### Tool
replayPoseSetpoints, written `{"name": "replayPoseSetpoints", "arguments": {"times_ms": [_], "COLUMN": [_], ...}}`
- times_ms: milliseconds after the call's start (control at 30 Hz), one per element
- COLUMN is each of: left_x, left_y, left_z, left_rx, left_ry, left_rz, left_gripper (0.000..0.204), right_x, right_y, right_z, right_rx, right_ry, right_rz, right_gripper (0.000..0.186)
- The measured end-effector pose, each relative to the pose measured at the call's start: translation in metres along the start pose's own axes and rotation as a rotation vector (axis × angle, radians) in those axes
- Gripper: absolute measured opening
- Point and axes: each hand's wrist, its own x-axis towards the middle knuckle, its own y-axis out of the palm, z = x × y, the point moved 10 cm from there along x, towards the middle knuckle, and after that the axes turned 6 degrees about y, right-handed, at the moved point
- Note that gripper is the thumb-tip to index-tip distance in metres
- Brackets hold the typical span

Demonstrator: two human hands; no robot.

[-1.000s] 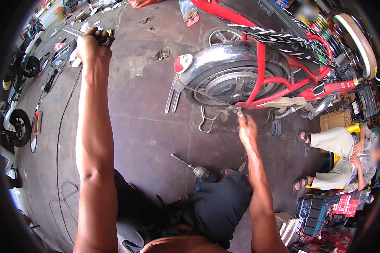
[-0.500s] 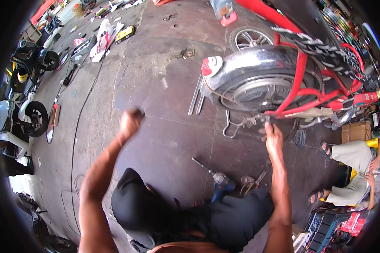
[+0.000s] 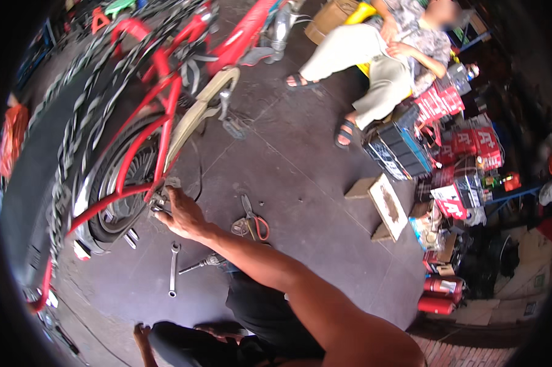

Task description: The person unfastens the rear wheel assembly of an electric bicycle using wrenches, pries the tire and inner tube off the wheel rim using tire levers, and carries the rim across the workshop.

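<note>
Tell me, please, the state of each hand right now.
Left hand: at lower edge, open or closed cannot be told.
Right hand: at rear axle, grip cannot be told.

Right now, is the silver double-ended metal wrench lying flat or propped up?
Lying flat: the silver metal wrench rests lengthwise along the dark floor, with nothing visible propping it.

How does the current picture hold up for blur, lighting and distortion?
Head view: black fisheye border, shapes bending toward the rim; head view: braided cords look smeared, while the wrench on the floor reads more clearly; head view: the far right side falls into deep shadow, but the right hand at the wheel is lit well enough to make out.
</note>
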Motion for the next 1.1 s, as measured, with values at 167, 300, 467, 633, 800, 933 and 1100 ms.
{"name": "replayPoseSetpoints", "arguments": {"times_ms": [167,300,467,633,800,933,1100], "left_x": [-0.176,-0.275,-0.385,-0.469,-0.539,-0.526,-0.405], "left_y": [-0.095,-0.199,-0.396,-0.537,-0.563,-0.619,-0.719], "left_z": [0.025,-0.138,-0.242,-0.217,-0.070,-0.009,-0.034], "left_rx": [-0.110,0.190,-0.021,-0.291,-0.533,-0.503,-0.472], "left_ry": [-0.474,-0.420,-0.308,-0.166,-0.399,-0.517,-0.438], "left_rz": [-0.015,0.316,0.210,0.064,-0.097,-0.067,-0.022], "left_gripper": [0.020,0.037,0.038,0.035,0.036,0.037,0.037], "right_x": [-0.013,-0.125,-0.370,-0.447,-0.343,-0.275,-0.286], "right_y": [0.018,-0.066,-0.155,-0.134,-0.100,-0.049,0.032], "right_z": [0.124,0.207,0.370,0.611,0.750,0.848,0.894], "right_rx": [-0.327,-0.158,-0.064,-0.005,0.049,0.369,0.051], "right_ry": [-0.345,0.014,0.363,0.325,0.147,0.163,-0.062], "right_rz": [0.419,0.482,0.199,0.304,-0.006,-0.038,0.088], "right_gripper": [0.026,0.031,0.030,0.030,0.044,0.029,0.021]}}
